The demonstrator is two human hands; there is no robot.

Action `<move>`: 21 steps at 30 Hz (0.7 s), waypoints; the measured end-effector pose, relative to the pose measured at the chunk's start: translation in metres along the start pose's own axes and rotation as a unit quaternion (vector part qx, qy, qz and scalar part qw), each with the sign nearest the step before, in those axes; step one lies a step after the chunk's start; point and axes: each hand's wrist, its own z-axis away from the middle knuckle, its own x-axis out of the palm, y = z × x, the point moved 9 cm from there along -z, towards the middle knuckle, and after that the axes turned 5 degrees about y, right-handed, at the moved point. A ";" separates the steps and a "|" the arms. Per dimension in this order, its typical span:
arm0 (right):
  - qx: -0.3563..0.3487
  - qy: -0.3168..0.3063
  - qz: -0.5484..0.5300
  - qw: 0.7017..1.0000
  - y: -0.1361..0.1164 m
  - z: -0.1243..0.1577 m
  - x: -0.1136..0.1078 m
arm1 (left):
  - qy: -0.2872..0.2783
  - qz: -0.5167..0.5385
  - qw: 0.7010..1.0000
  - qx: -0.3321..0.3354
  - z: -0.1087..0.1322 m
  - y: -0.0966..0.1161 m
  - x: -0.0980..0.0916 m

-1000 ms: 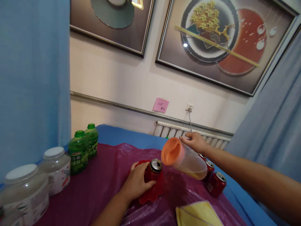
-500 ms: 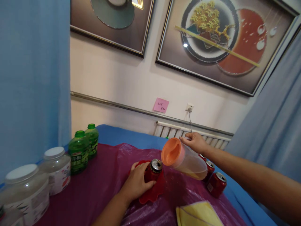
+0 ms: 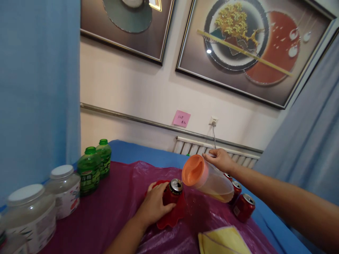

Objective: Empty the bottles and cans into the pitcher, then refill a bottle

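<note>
My left hand is wrapped round a dark red drink can, which stands upright with its silver top showing. Under the can lies a red wavy-edged dish. My right hand grips a clear plastic pitcher from behind; its handle is hidden. The pitcher is tipped over to the left, its orange lid close beside the can's opening. A little yellowish liquid lies along the pitcher's lower side. Drops and a wet patch show on the purple plastic sheet below the lid.
Red cans stand behind and right of the pitcher. A folded yellow cloth lies at the front. Green bottles and white-lidded jars line the left side. A radiator is behind the blue-covered table.
</note>
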 end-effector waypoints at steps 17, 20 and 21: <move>0.004 -0.002 -0.005 1.000 0.004 -0.001 0.002 | 0.004 -0.001 1.000 0.001 0.001 -0.004 0.002; 0.003 -0.003 -0.002 1.000 0.003 0.000 0.001 | 0.008 0.003 1.000 0.001 0.001 -0.005 0.001; 0.003 -0.003 -0.002 1.000 0.002 0.000 0.001 | 0.009 0.004 1.000 0.001 0.001 -0.005 0.001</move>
